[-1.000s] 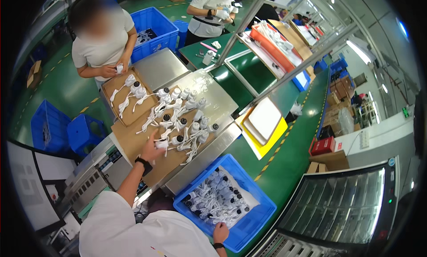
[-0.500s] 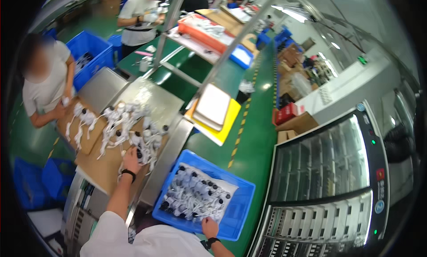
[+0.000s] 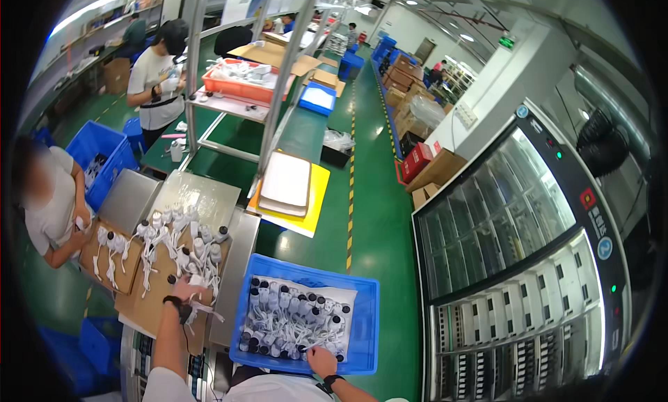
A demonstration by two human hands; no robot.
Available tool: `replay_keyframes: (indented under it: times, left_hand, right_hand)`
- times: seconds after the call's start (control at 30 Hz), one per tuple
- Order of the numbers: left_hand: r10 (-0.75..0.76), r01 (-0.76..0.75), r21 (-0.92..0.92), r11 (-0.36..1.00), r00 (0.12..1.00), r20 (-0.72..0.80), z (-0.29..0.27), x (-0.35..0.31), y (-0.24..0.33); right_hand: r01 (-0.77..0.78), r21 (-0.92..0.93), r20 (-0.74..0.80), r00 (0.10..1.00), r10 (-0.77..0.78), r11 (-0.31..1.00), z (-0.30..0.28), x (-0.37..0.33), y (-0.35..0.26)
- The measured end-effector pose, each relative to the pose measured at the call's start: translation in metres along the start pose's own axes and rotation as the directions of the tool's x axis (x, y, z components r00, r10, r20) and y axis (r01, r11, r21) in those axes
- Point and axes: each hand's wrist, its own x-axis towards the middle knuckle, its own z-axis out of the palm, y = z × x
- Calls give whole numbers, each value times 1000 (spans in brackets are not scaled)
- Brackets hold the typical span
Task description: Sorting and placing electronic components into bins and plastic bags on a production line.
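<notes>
My left hand [image 3: 185, 289] is closed around a white corded device [image 3: 197, 281] at the near side of the cardboard-covered table [image 3: 142, 308]. A white cable [image 3: 207, 311] trails beside that hand. Several similar white devices with black caps and cables [image 3: 200, 247] stand and lie on the cardboard just beyond. My right hand [image 3: 322, 361] rests with curled fingers at the near edge of the blue bin [image 3: 371, 318]; what its fingertips hold, if anything, is too small to make out. Rows of white black-capped devices [image 3: 299, 311] fill that bin, their cables bundled in the middle.
A person [image 3: 52, 200] handles a white piece at the table's left, and another person [image 3: 154, 89] stands farther back. A lit glass-fronted cabinet [image 3: 515, 263] rises on the right. Papers on a yellow sheet [image 3: 316, 200] lie beyond the bin. An orange tray [image 3: 243, 89] sits farther off.
My view has turned, so the surroundings appear shifted left and more upright. My left hand has drawn nearer, pulling away from the cluster with a white device. My right hand stays by the bin.
</notes>
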Motion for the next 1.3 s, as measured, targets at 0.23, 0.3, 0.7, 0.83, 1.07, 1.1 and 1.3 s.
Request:
replay_keyframes:
  times: [0.23,0.3,0.7,0.83,1.07,1.1,1.3]
  left_hand:
    - [-319,446,-337,829,873,369,-60,-80,64]
    - [-286,420,-317,851,875,392,-61,-96,98]
    - [338,-1,-424,906,606,720,41,-245,310]
    - [127,-57,-113,992,393,911,107,-266,288]
    - [27,20,-39,999,401,916,170,-284,244]
    - [14,36,-31,999,395,919,176,-279,233]
    - [-78,149,18,989,408,910,194,-271,160]
  right_hand:
    - [160,242,131,972,-196,957,22,17,22]
    - [278,414,116,928,-353,867,38,31,31]
    - [-783,593,633,306,-711,190,-73,36,-94]
    - [-769,587,421,556,-717,-252,-89,46,-70]
    - [-578,728,344,774,-532,-369,-114,61,-19]
    - [-576,712,299,766,-569,-401,-115,66,-12]
    - [-502,852,437,840,-323,-151,-145,85,21]
